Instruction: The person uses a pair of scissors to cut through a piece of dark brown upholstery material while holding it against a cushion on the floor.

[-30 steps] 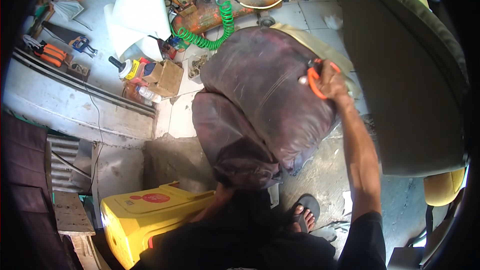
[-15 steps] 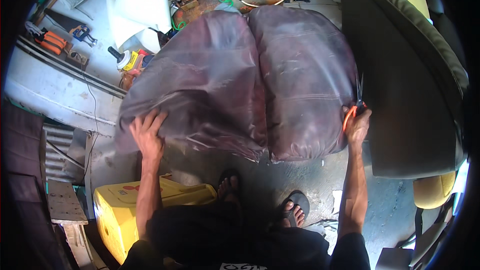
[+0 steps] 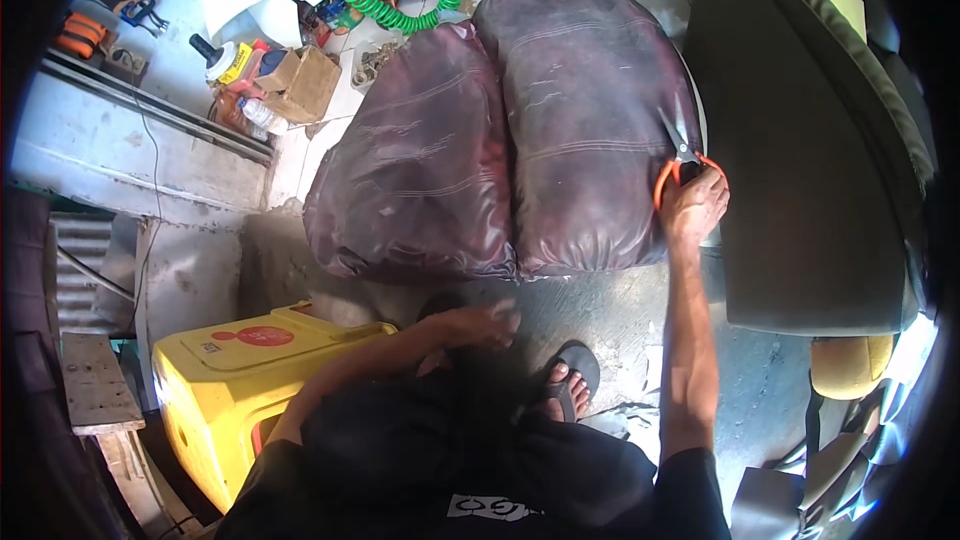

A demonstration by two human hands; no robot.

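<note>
A puffy maroon leather cushion (image 3: 590, 90) lies across the middle of the scene. A deep seam splits it into two padded lobes, with double stitching and pale scuffs on top. At its right edge my right hand (image 3: 695, 205) is closed on orange-handled scissors (image 3: 685, 152). Their blades point away from me over the cushion, parted a little. Below the cushion's near edge, apart from it, is my left hand (image 3: 485, 325), crossing in front of my body. Motion blurs its fingers, and no held thing can be made out there.
On the right leans a large dark padded panel (image 3: 800, 160). A yellow plastic container (image 3: 270, 350) stands by my left arm, near a wooden stool (image 3: 100, 380). Beyond the cushion are a coiled green hose (image 3: 400, 15), a cardboard box (image 3: 300, 85) and a white bottle (image 3: 262, 115).
My left hand has let go of the cushion's left side and come back toward my body. The left lobe, spread wide before, now sits narrower. The scissors have shifted inward over the cushion.
</note>
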